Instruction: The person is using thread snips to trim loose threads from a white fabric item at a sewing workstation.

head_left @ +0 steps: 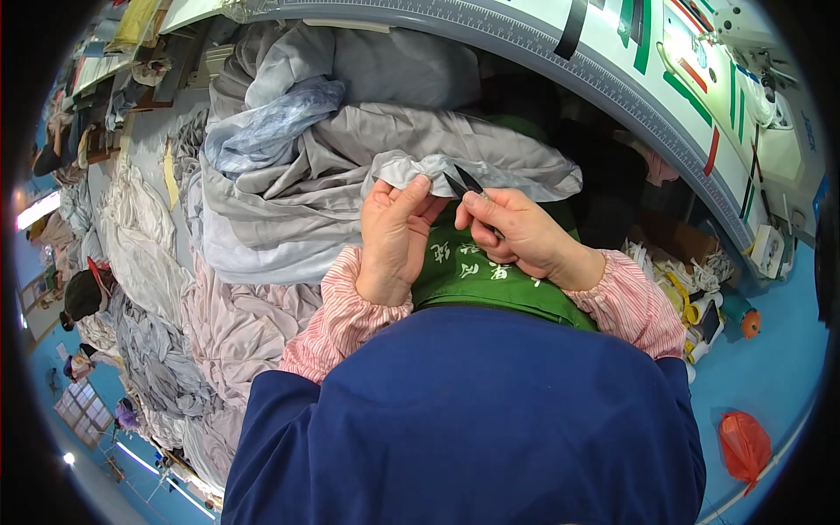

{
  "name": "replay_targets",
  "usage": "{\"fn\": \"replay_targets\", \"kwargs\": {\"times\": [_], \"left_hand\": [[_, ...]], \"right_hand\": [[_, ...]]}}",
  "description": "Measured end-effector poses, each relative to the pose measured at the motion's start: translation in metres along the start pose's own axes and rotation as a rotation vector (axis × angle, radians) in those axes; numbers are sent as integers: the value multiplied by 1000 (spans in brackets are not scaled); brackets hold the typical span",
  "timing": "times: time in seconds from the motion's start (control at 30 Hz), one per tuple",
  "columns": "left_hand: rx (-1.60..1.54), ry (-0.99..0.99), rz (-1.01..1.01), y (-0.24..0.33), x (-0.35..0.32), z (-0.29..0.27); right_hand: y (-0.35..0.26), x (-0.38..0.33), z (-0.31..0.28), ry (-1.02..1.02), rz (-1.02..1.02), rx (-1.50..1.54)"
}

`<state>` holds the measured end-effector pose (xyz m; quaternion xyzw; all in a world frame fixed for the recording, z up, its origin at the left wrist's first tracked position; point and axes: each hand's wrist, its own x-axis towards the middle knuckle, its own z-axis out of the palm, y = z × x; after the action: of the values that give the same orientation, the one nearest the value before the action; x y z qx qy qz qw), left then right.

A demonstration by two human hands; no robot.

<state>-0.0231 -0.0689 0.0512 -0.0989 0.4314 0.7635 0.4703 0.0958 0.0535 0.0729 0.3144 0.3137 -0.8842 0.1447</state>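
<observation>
Light grey fabric (395, 169) is pinched between the thumb and fingers of my left hand (391, 229), its edge bunched up. Black thread snips (469, 182) sit in the closed grip of my right hand (523, 229). The two pointed blades stand apart and reach over the fabric just right of my left fingertips. From my left hand the cloth runs into a large grey pile (289, 192) across my lap and to the left. Below my hands a green apron (490, 282) with white lettering shows.
A work table with a ruler-marked edge (525, 37) curves across the far side, carrying coloured strips and a white sewing machine (779, 144). Heaps of pale pink cloth (249, 328) lie at left. At right are scraps, an orange-tipped cone (744, 317) and a red plastic bag (745, 448).
</observation>
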Motion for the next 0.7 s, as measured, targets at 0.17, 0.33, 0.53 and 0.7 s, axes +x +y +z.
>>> {"fn": "replay_targets", "kwargs": {"times": [0.17, 0.33, 0.53, 0.7], "left_hand": [[-21, -24, -21, 0, -1, 5], [31, -37, 12, -2, -1, 5], [16, -21, -2, 0, 0, 4], [2, -25, -6, 1, 0, 2]], "right_hand": [[1, 0, 0, 2, -17, -10], [0, -1, 2, -7, -7, -37], [2, -1, 0, -37, -5, -36], [2, -1, 0, -41, 5, -36]]}}
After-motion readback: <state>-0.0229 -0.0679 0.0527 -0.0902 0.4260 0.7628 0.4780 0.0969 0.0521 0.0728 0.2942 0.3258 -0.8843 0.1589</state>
